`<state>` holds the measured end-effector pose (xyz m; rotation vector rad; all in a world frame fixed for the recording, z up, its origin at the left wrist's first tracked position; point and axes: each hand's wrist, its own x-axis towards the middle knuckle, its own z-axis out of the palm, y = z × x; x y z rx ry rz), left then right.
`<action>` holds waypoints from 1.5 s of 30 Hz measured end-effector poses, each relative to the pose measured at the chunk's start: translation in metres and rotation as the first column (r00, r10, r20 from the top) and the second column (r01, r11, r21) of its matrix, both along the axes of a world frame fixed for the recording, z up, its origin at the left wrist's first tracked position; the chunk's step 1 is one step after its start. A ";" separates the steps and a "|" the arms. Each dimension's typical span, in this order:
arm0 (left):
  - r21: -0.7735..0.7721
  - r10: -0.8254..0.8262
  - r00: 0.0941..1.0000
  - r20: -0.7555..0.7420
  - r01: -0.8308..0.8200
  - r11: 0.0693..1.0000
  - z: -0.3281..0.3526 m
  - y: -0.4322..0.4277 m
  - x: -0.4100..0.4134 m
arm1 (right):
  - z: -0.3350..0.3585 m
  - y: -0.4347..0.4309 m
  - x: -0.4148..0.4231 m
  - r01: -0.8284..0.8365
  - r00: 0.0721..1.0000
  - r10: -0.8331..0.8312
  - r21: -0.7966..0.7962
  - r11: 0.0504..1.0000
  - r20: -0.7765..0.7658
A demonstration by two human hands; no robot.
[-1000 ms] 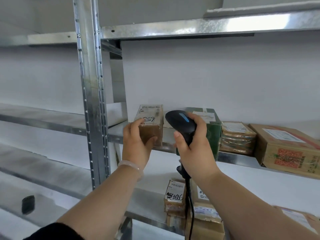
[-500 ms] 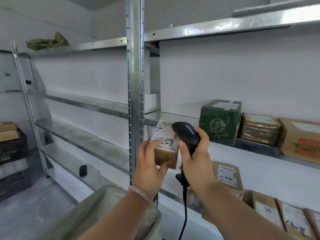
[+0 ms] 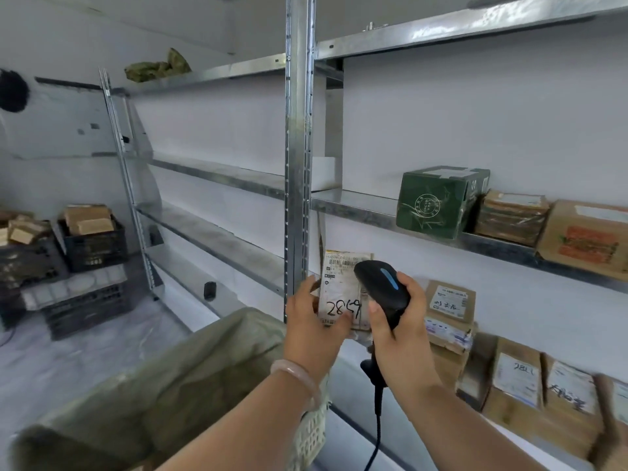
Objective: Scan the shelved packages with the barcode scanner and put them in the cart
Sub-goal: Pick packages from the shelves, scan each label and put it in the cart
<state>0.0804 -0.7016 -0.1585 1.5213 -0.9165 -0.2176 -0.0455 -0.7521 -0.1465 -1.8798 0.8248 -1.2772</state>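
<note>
**One package, one scanner, both in hand**

The left hand grips a single labelled package just off the shelf post, above the olive-lined cart. The right hand wraps one black scanner, held against the label. Three boxes sit along the shelf behind.

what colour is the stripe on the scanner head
Blue, on the black barcode scanner; clearest in the head view.

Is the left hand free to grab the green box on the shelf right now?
Probably not yet: the left hand grips the labelled package, so it is occupied. The green box stands at the front edge of the shelf, nothing in front of it.
</note>
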 end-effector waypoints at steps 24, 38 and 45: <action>0.027 -0.057 0.956 -0.289 0.067 0.997 -0.039 0.062 -0.056 | -0.053 0.061 -0.060 -0.149 0.988 0.150 -0.011 0.989 0.027; 0.018 -0.173 0.960 -0.222 0.182 0.983 -0.040 0.060 0.011 | -0.063 0.059 -0.002 -0.155 0.988 0.155 -0.002 0.988 -0.011; 0.007 -0.166 0.954 -0.248 0.173 0.985 -0.051 0.063 0.057 | -0.070 0.060 0.042 -0.154 0.986 0.155 0.027 0.988 -0.067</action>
